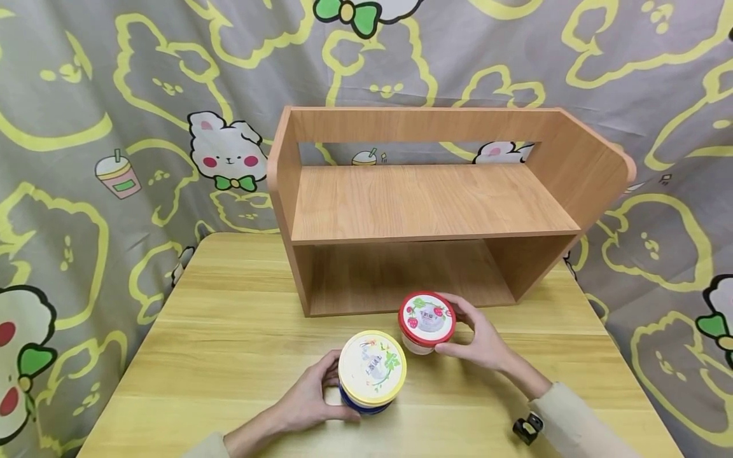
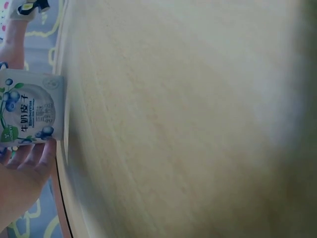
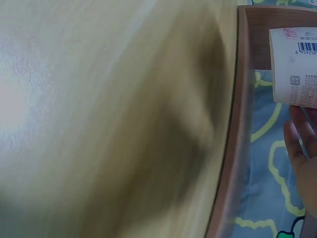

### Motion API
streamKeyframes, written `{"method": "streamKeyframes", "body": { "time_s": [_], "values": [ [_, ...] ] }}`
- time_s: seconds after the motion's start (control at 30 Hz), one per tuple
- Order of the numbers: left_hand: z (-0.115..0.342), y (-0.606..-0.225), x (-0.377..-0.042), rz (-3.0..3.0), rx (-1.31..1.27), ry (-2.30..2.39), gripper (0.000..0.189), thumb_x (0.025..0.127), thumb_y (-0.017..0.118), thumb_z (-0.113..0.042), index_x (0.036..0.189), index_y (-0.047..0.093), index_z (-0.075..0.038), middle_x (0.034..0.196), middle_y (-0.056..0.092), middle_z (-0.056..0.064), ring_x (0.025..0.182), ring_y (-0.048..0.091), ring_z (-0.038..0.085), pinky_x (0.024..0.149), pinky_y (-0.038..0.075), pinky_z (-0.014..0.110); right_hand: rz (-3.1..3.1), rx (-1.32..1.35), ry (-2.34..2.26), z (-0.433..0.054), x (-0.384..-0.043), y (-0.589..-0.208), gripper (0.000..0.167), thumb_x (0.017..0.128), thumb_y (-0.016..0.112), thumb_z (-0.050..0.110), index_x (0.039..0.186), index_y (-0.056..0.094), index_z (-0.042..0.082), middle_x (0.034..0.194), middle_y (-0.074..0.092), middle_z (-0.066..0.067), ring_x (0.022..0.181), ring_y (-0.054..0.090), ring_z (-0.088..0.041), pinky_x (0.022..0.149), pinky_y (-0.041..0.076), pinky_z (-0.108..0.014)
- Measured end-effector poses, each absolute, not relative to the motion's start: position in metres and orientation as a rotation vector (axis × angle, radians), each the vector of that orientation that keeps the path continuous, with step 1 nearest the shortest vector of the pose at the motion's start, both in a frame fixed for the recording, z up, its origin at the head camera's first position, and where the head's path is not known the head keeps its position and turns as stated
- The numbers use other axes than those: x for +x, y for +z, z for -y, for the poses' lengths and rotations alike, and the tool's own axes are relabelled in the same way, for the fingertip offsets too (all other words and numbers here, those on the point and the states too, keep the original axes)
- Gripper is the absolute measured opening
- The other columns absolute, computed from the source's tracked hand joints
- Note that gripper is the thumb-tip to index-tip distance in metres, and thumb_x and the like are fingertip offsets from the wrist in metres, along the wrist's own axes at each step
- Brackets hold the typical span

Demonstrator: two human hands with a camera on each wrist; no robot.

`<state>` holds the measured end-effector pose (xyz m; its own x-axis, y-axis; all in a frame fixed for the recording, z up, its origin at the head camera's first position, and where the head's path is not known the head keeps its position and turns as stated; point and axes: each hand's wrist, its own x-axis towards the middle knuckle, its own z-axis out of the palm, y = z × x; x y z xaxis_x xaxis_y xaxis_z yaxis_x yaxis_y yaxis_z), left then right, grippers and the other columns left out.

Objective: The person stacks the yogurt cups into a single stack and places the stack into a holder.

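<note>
In the head view, my left hand [image 1: 309, 397] grips a stack of tubs near the table's front. A yellow-lidded tub [image 1: 372, 367] sits on top, and a blue rim shows beneath it. The left wrist view shows a white tub printed with blueberries [image 2: 30, 106] above the fingers, its base at or close to the tabletop. My right hand [image 1: 480, 337] holds a red-lidded tub with strawberries on its lid [image 1: 427, 319], thumb on the near side and fingers behind. From the right wrist, the white barcoded side of this tub [image 3: 296, 69] appears, its base apart from the tabletop.
A two-level wooden shelf [image 1: 435, 197] stands at the back of the table [image 1: 229, 343], with its lower compartment behind the red-lidded tub. A patterned grey curtain [image 1: 160, 95] hangs around the table. A black device [image 1: 527, 428] is by the right sleeve.
</note>
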<state>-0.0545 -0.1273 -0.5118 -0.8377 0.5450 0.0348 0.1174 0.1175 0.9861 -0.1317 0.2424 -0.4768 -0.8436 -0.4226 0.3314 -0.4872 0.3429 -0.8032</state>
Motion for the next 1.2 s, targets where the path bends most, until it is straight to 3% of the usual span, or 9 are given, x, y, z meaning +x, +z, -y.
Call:
{"method": "streamKeyframes", "body": {
  "time_s": [0.57,0.83,1.2],
  "values": [
    [0.127,-0.512,-0.054,-2.085,0.659,1.766,0.09,0.074,0.096,-0.012,0.149,0.047,-0.007,0.143,0.063,0.019,0.125,0.066,0.005,0.111,0.055,0.021,2.461,0.905,1.583,-0.25,-0.122,-0.436,0.096,0.07,0.092,0.0,0.155,0.048,0.011,0.142,0.064,0.006,0.127,0.061,-0.003,0.105,0.052,-0.014],
    [0.127,-0.511,-0.056,-2.088,0.663,1.753,0.089,0.074,0.096,-0.013,0.148,0.047,-0.008,0.143,0.064,0.018,0.125,0.066,0.006,0.111,0.055,0.021,2.377,0.997,1.6,-0.242,-0.117,-0.408,0.1,0.064,0.09,-0.006,0.154,0.047,0.006,0.143,0.063,0.002,0.126,0.061,-0.006,0.101,0.054,-0.015],
    [0.127,-0.51,-0.055,-2.108,0.665,1.739,0.09,0.074,0.096,-0.013,0.149,0.047,-0.006,0.142,0.064,0.019,0.124,0.067,0.006,0.111,0.055,0.023,2.205,1.198,1.655,-0.227,-0.111,-0.384,0.1,0.063,0.09,-0.004,0.152,0.044,-0.006,0.145,0.062,-0.006,0.129,0.06,-0.01,0.109,0.051,-0.016]
  ]
}}
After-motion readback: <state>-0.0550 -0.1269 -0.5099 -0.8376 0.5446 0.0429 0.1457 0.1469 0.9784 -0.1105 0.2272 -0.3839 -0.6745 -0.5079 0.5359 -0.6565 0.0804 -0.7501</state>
